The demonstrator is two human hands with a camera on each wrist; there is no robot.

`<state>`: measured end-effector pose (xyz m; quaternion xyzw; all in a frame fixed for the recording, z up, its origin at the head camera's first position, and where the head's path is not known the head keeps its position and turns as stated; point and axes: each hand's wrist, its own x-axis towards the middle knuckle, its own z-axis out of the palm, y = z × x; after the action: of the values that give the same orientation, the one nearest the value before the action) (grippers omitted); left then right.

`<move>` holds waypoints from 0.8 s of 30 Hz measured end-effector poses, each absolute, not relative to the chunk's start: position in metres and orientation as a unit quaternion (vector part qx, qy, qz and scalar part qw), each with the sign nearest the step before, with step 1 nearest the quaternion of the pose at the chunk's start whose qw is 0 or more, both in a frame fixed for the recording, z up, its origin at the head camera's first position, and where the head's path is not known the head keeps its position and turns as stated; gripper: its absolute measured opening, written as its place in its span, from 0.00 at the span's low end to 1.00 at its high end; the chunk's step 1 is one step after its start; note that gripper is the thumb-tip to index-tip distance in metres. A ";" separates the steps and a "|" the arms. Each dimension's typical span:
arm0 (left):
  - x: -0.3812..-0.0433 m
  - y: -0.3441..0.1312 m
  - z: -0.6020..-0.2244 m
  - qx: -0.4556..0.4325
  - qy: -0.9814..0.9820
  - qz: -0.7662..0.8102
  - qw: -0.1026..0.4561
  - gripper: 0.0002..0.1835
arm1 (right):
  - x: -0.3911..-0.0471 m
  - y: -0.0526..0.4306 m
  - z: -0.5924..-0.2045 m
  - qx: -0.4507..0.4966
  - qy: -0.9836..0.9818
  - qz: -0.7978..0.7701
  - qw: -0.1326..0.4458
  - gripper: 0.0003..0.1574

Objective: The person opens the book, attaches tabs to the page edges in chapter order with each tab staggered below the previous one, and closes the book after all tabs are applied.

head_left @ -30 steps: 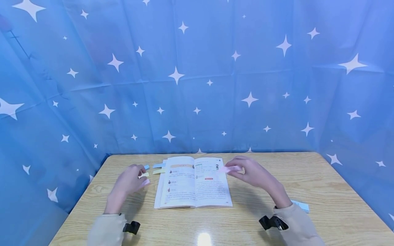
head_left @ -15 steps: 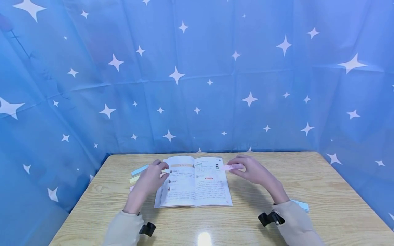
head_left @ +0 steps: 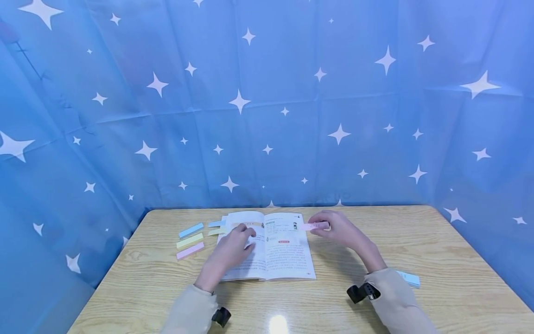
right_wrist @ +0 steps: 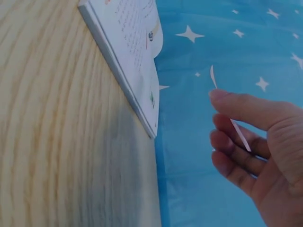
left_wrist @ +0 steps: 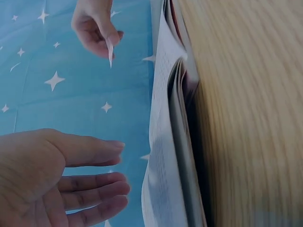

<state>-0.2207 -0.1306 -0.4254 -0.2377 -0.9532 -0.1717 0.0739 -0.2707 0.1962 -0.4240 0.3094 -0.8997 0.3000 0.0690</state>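
An open book lies on the wooden table, printed pages up. My left hand hovers over its left page, fingers loosely extended with nothing between them; the left wrist view shows this hand apart from the pages. Beyond the book's right edge, my right hand pinches a pink sticky tab between thumb and fingers. In the right wrist view the thin tab appears edge-on, held above the table. A blue tab and a yellow-green tab stick out from the book's left edge.
Left of the book lie a blue strip pad, a yellow one and a pink one. Another light-blue pad lies beside my right sleeve. A blue star-patterned curtain hangs behind the table.
My left hand has moved right, from the strip pads to over the book's left page, and the pads now show fully. My right hand keeps its pinch on the pink tab, nearly still.
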 end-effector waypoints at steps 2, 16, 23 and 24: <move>-0.222 -0.125 -0.427 -0.246 -0.952 -0.170 0.068 0.12 | -0.272 0.197 -0.426 0.307 -0.900 0.303 0.067 0.13; -0.226 -0.088 -0.432 -0.261 -0.955 -0.140 0.029 0.13 | -0.281 0.199 -0.439 0.295 -0.907 0.298 0.033 0.09; -0.227 -0.070 -0.436 -0.264 -0.957 -0.116 0.008 0.14 | -0.282 0.200 -0.446 0.284 -0.911 0.299 0.008 0.06; -0.227 -0.067 -0.436 -0.265 -0.958 -0.113 0.007 0.14 | -0.283 0.200 -0.447 0.285 -0.910 0.301 0.007 0.06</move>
<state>-0.2271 -0.0674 -0.4360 -0.2646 -0.9577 -0.1127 0.0073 -0.2826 0.1999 -0.4468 0.2850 -0.9100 0.3011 0.0074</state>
